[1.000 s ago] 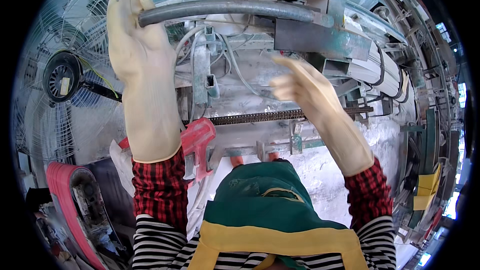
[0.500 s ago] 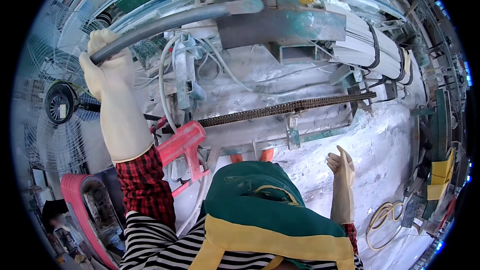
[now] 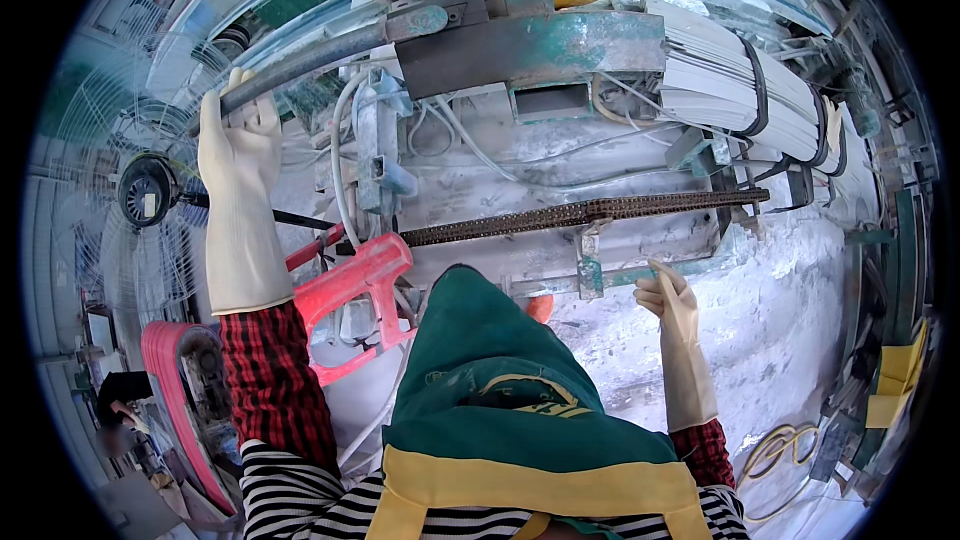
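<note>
My left hand (image 3: 238, 155), in a cream rubber glove over a red plaid sleeve, is closed around a grey metal bar (image 3: 300, 65) that runs up to a dusty green machine housing (image 3: 530, 40). My right hand (image 3: 672, 302), also gloved, is held up near a green metal bracket (image 3: 590, 275) below a long rusty chain (image 3: 590, 212); its fingers are loosely curled and hold nothing. A green and yellow cloth (image 3: 500, 410) covers my front at the bottom of the view.
A red plastic tool body (image 3: 350, 285) sits left of centre under grey cables (image 3: 345, 170). A fan (image 3: 150, 190) stands at the left. White dust coats the machine and the floor (image 3: 780, 340). A yellow hose (image 3: 780, 450) lies at the lower right.
My left hand has slid left and lower along the bar. My right hand dropped from the machine's upper part, then rose a little toward the bracket. The view tilted upward.
</note>
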Action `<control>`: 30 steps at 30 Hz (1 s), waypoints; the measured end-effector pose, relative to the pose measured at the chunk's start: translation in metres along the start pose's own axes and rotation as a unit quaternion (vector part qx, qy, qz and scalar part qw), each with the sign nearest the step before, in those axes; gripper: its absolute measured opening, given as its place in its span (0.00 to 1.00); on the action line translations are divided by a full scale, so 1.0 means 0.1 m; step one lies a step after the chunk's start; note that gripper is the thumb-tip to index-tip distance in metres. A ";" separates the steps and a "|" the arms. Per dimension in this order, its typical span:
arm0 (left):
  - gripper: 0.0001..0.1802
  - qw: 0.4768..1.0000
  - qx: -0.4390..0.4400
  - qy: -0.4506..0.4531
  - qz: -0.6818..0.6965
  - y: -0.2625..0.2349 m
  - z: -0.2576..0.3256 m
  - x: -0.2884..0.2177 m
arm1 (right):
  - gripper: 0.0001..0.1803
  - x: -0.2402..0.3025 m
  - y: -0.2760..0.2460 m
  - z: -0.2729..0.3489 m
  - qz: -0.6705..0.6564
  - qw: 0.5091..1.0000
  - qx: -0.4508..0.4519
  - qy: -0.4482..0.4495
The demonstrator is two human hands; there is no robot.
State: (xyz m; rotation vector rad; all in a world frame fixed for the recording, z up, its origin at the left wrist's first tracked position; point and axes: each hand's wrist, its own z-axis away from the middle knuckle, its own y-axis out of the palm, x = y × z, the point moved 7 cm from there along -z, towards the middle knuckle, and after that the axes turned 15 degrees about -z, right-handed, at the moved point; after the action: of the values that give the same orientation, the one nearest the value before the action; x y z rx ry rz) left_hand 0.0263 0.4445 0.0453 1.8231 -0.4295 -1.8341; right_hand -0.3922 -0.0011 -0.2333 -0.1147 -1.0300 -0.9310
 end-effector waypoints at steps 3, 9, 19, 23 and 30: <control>0.18 1.000 0.007 -0.014 0.004 0.05 0.09 0.05 | 0.21 -0.07 0.04 0.03 0.009 1.000 0.005 0.025; 0.20 0.998 -0.027 0.004 -0.050 0.09 0.28 0.04 | 0.21 0.03 0.32 0.03 0.006 0.998 0.058 -0.002; 0.16 0.988 0.100 -0.043 -0.110 0.08 0.35 0.22 | 0.22 -0.07 -0.31 0.38 -0.052 0.997 -0.040 -0.048; 0.26 0.983 0.119 -0.048 -0.133 -0.09 0.33 0.30 | 0.23 -0.10 -0.62 0.58 -0.055 0.989 -0.114 -0.080; 0.22 0.985 0.011 -0.134 -0.108 -0.46 -0.16 0.59 | 0.21 0.15 0.24 0.45 -0.002 0.991 -0.042 -0.126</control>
State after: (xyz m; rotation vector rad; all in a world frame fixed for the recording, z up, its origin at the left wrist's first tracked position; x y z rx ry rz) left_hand 0.0378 0.4508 -0.0303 1.6972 -0.3611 -2.2444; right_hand -0.4030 0.0264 -0.1897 -0.3067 -1.2242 -0.9801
